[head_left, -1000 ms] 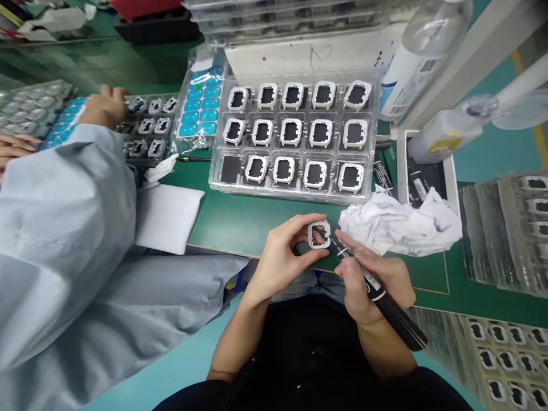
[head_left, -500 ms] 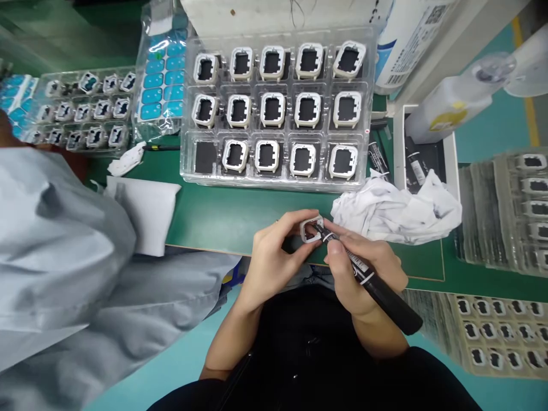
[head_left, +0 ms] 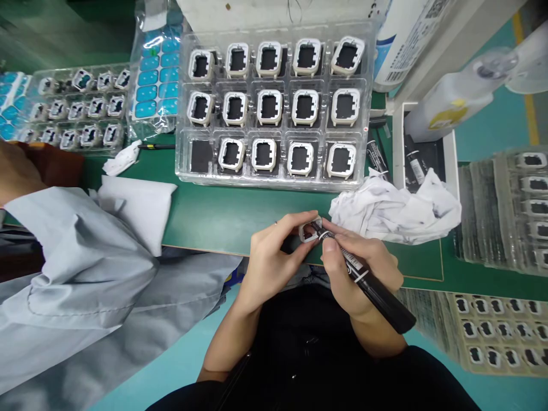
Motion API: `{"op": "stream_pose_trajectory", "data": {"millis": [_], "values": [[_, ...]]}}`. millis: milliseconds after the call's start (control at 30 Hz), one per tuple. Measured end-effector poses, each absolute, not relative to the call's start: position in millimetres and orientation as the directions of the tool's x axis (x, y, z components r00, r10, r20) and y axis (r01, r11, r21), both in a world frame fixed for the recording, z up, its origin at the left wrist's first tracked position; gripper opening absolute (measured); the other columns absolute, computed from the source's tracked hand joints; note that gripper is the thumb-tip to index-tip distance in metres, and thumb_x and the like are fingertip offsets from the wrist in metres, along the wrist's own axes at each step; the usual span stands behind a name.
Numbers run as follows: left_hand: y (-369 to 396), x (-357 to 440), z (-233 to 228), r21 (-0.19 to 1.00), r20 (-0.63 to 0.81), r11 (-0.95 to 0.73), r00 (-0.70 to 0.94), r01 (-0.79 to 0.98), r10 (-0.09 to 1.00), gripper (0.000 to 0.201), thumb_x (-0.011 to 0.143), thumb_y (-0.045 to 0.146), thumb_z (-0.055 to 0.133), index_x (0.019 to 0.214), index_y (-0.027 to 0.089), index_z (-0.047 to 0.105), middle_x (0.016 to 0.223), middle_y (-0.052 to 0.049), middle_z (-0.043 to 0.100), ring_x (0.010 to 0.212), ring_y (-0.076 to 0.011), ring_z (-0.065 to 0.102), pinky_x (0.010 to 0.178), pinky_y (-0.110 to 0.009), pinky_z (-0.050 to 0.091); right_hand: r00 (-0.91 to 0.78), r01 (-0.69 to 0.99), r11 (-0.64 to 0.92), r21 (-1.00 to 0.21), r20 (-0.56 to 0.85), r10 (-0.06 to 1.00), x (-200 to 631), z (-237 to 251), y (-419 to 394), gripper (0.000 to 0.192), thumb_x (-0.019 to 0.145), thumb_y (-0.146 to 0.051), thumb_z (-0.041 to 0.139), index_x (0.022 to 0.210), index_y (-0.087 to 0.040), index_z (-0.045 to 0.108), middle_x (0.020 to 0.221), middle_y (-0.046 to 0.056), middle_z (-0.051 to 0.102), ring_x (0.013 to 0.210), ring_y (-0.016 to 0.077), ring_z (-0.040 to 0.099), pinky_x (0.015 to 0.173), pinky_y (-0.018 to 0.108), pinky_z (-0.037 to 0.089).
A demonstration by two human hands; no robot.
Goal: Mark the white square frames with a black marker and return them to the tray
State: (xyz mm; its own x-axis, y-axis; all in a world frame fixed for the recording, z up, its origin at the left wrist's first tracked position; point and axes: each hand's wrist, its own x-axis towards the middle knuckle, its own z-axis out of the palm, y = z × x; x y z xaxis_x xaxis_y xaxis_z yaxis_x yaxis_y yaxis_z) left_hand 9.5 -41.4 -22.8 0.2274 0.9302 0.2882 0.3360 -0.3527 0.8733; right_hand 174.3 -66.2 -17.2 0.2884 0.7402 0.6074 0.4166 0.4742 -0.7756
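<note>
My left hand (head_left: 274, 254) pinches a small white square frame (head_left: 308, 231) over the front edge of the green mat (head_left: 222, 220). My right hand (head_left: 357, 268) grips a black marker pen (head_left: 372, 285), and its tip rests inside the frame's opening. Behind my hands stands a clear plastic tray (head_left: 276, 103) with three rows of the same white frames; its front left pocket holds only a black pad. A crumpled white cloth (head_left: 396, 208) lies just right of the frame.
A co-worker in a grey-blue sleeve (head_left: 77, 268) sits at my left. A second parts tray (head_left: 72, 108) and a blue sticker sheet (head_left: 152, 74) lie at the back left. White bottles (head_left: 454, 105), a white box (head_left: 423, 160) and stacked trays (head_left: 505, 211) crowd the right.
The frame turned from facing me to tilted, and the marker tip moved from beside it into its opening. The co-worker's arm pulled back from the far tray.
</note>
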Motion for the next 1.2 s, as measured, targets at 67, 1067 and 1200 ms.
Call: {"op": "stream_pose_trajectory", "data": {"millis": [67, 1067, 1200], "values": [[-41.9, 9.8, -23.0, 0.861, 0.294, -0.360, 0.225, 0.358, 0.929, 0.045, 0.105, 0.016, 0.089, 0.147, 0.031, 0.081, 0.130, -0.003, 0.091, 0.106, -0.0173, 0.090, 0.096, -0.024, 0.074, 0.295, 0.422, 0.469, -0.776, 0.607, 0.738, 174.7, -17.0, -66.5, 0.018, 0.100, -0.011, 0.088, 0.108, -0.024, 0.079, 0.095, 0.001, 0.089, 0.096, 0.0319, 0.093, 0.081, 0.032, 0.081], [-42.0, 9.7, -22.8, 0.867, 0.268, -0.337, 0.228, 0.367, 0.936, 0.036, 0.106, 0.022, 0.088, 0.142, 0.030, 0.084, 0.136, -0.004, 0.091, 0.113, -0.0201, 0.090, 0.102, -0.028, 0.074, 0.234, 0.509, 0.487, -0.710, 0.659, 0.715, 174.2, -15.3, -66.0, 0.020, 0.101, -0.009, 0.085, 0.109, -0.026, 0.077, 0.091, -0.001, 0.088, 0.094, 0.0322, 0.093, 0.078, 0.034, 0.082], [-39.4, 9.4, -21.2, 0.899, 0.227, -0.290, 0.218, 0.328, 0.949, 0.041, 0.103, 0.023, 0.092, 0.143, 0.029, 0.084, 0.128, -0.004, 0.091, 0.107, -0.0195, 0.090, 0.098, -0.027, 0.075, 0.292, 0.395, 0.486, -0.779, 0.608, 0.738, 175.1, -17.8, -67.8, 0.017, 0.102, -0.012, 0.087, 0.108, -0.025, 0.077, 0.097, 0.002, 0.090, 0.088, 0.0319, 0.093, 0.080, 0.036, 0.083]]}}
